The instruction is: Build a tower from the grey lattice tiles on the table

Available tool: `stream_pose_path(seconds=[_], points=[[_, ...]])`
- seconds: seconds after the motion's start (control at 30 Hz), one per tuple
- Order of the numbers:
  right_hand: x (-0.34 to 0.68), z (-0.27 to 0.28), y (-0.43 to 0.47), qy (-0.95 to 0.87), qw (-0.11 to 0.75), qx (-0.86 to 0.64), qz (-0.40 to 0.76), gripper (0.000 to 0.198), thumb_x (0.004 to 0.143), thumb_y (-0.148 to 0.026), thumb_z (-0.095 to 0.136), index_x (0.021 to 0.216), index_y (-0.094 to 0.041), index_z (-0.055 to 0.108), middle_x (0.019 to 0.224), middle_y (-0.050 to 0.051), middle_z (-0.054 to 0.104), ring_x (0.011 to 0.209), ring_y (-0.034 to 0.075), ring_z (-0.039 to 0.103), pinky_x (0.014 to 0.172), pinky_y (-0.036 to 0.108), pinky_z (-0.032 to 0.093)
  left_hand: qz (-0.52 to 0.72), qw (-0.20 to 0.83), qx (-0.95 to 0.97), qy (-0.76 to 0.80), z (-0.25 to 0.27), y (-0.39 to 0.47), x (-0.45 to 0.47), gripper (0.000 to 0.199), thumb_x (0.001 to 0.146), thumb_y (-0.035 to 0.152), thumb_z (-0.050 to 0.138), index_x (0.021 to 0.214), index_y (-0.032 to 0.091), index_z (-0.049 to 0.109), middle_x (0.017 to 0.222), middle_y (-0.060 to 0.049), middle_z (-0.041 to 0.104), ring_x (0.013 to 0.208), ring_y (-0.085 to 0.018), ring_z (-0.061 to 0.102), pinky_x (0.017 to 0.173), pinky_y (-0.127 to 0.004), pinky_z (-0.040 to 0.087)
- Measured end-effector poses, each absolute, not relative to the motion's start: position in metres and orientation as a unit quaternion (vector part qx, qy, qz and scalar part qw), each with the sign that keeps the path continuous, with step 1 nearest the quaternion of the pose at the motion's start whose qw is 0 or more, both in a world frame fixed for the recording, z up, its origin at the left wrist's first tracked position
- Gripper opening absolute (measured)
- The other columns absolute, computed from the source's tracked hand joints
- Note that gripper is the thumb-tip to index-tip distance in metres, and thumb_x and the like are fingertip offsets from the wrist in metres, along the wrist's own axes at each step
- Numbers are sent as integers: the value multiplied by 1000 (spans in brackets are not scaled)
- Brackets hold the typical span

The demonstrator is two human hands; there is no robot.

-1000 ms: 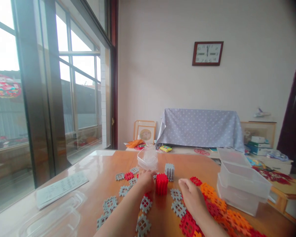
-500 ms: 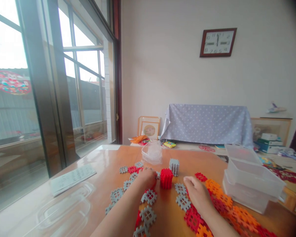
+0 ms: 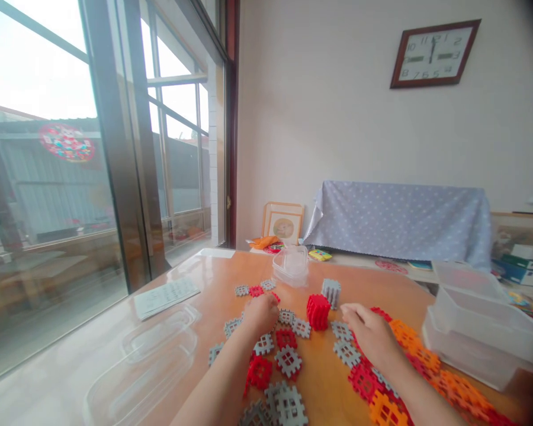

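- Wooden table (image 3: 195,278) beside a large window carries everything described; places are given relative to the red cube (image 3: 318,311), a block built of interlocked waffle tiles.
- Nearest the viewer, in front of the cube: loose grey and red tiles (image 3: 288,361) lying flat, with a clear lid (image 3: 155,355) well to the left of them.
- Left hand (image 3: 261,312), left of the cube: knuckles up, resting on flat tiles; fingers curled down, and whether they pinch a tile cannot be told.
- Right hand (image 3: 369,332), just right of the cube and apart from it: fingers loosely bent over grey and red tiles, gripping nothing that can be seen.
- Orange tiles (image 3: 408,340) spread right of the cube toward stacked clear bins (image 3: 479,331).
- Handling, as judged: the tiles look light, stiff plastic with toothed edges; a flat one is best pinched by opposite edges, while the cube should be held across two faces so that its joints stay closed.
- Behind the cube: a grey cube (image 3: 331,291), touching or nearly so, and a clear tub (image 3: 291,266) farther back.
- Beyond the table: a cloth-draped cabinet (image 3: 400,219) and a wall clock (image 3: 433,54).
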State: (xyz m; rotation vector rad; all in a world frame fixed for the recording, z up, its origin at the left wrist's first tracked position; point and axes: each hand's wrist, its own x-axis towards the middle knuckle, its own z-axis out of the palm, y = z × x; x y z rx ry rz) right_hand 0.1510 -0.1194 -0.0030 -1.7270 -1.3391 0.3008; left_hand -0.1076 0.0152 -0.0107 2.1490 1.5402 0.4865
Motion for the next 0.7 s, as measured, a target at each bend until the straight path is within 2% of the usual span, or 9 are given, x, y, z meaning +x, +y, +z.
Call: stream_pose_path(seconds=[0.13,0.3,0.37,0.47,0.6,0.7], points=[[122,12,-121,-644,380,-634,199,37,88,-52,52,90,-23,73,87,3,75,82,23,64,72,29,47,170,148,767,601,-17,9,-129,33,90,40,49,110,21,67,129,-16,62,124,-38,52,107,-57,32],[74,16,-112,-714,300,-576,263,25,88,-40,56,93,-25,75,92,3,77,87,24,67,80,29,48,167,114,767,609,-17,-1,-146,35,91,44,49,114,22,66,132,-15,61,127,-35,50,109,-53,32],[51,12,-97,-733,296,-559,248,25,89,-36,54,96,-25,76,95,4,77,89,24,67,82,30,48,176,103,759,618,-17,-4,-153,38,92,42,47,120,21,63,133,-16,60,129,-35,49,110,-53,30],[17,3,-62,-759,296,-542,205,28,90,-32,54,105,-25,75,111,6,75,102,25,66,92,32,46,181,92,743,638,-20,-8,-162,44,93,42,45,128,20,59,136,-17,58,132,-38,46,113,-57,26],[-23,-6,-2,-777,207,-588,92,33,94,-30,46,114,-24,71,121,8,71,116,24,60,101,33,41,195,74,713,670,-27,-12,-169,45,93,44,44,129,22,61,144,-16,55,140,-39,39,116,-62,18],[-43,-9,42,-771,174,-608,71,39,97,-37,43,124,-24,68,129,12,67,124,27,56,107,40,36,205,74,692,689,-32,-9,-172,54,90,48,47,137,23,58,152,-14,49,145,-42,33,117,-67,11]])
